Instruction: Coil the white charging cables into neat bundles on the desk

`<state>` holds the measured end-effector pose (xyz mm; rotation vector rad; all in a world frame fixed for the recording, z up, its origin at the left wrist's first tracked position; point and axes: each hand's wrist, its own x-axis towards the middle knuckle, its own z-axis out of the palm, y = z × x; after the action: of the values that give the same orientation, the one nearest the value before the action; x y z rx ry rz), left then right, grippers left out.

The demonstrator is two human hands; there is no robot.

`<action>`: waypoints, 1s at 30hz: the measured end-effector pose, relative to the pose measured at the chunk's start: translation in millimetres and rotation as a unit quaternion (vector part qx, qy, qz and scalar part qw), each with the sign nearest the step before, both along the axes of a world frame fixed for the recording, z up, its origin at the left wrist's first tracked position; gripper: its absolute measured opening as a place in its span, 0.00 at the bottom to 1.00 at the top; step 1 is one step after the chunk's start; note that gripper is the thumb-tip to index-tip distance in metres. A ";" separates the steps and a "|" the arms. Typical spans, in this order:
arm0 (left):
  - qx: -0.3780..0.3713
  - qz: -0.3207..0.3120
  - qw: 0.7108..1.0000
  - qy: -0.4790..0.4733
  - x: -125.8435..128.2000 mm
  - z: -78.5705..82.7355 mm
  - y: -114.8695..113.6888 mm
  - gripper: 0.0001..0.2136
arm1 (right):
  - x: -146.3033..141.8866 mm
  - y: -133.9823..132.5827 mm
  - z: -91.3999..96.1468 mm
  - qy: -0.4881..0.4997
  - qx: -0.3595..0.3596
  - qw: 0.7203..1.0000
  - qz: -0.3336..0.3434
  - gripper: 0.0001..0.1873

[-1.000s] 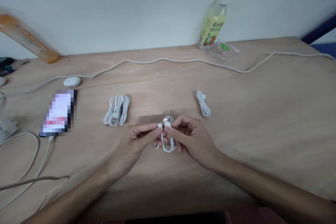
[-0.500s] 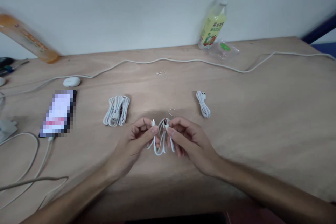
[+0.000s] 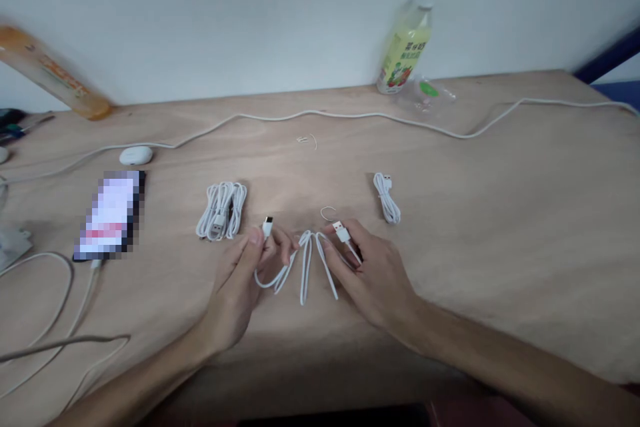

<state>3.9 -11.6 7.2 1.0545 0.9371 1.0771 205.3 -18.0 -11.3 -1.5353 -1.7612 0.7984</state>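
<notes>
Shifted farther left, the left hand (image 3: 239, 280) pinches one plug (image 3: 268, 229) of the white USB cable (image 3: 303, 290), whose loops (image 3: 329, 271), gripped by the right hand (image 3: 383, 273), fan wider between both above the wooden tabletop (image 3: 475, 213).

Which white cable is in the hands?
The loosely looped middle cable, between left hand and right hand; the left bundle and right bundle lie on the table.

Open tabletop (image 3: 500, 213) right of small bundle (image 3: 387, 199); leftward obstacles: large bundle (image 3: 225, 197), phone (image 3: 111, 213).
</notes>
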 end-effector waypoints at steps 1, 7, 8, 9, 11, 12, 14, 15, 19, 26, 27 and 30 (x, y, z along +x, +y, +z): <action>-0.003 0.005 1.000 -0.005 -0.4 0.9 -0.9 0.26 | 0.5 0.2 -0.7 -0.024 0.011 1.000 0.004 0.07; 0.089 0.023 0.974 0.209 -0.9 7.1 -2.4 0.14 | 0.7 -0.3 -4.9 -0.102 0.065 0.992 0.023 0.10; 0.106 0.023 0.959 0.260 -0.3 7.3 -1.5 0.15 | -0.1 -0.7 -5.7 -0.115 0.069 0.991 0.020 0.10; 0.116 0.016 0.946 0.302 0.3 6.9 -0.5 0.18 | -0.9 -1.1 -6.4 -0.128 0.070 0.989 0.017 0.10; 0.133 -0.005 0.926 0.354 1.1 5.3 1.1 0.21 | -2.3 -1.5 -6.9 -0.152 0.064 0.986 0.012 0.10; 0.139 -0.017 0.918 0.370 1.2 4.2 1.6 0.22 | -2.8 -1.5 -6.7 -0.161 0.059 0.985 0.010 0.11; 0.151 -0.030 0.907 0.393 0.7 2.4 1.8 0.21 | -2.9 -1.1 -5.7 -0.173 0.049 0.984 0.003 0.11; 0.157 -0.033 0.902 0.402 0.3 1.8 1.7 0.21 | -2.5 -0.8 -5.2 -0.177 0.045 0.983 0.001 0.11; 0.194 -0.055 0.886 0.417 -0.8 0.5 1.7 0.16 | 0.5 0.6 -4.3 -0.168 0.027 0.985 0.012 0.10; 0.261 -0.111 0.855 0.434 -2.5 -2.2 1.8 0.15 | 1.8 1.5 -3.6 -0.035 0.009 0.999 0.004 0.04; 0.260 -0.124 0.855 0.432 -2.6 -1.9 1.5 0.15 | 1.8 1.6 -3.1 -0.011 0.010 1.000 0.005 0.05; 0.257 -0.148 0.858 0.420 -3.2 -0.3 1.1 0.15 | 1.9 1.8 -2.1 0.037 0.020 0.999 0.011 0.08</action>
<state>0.7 -10.6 6.8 2.1428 1.1220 0.5831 207.2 -16.2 -13.3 -1.4433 -1.7327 0.8164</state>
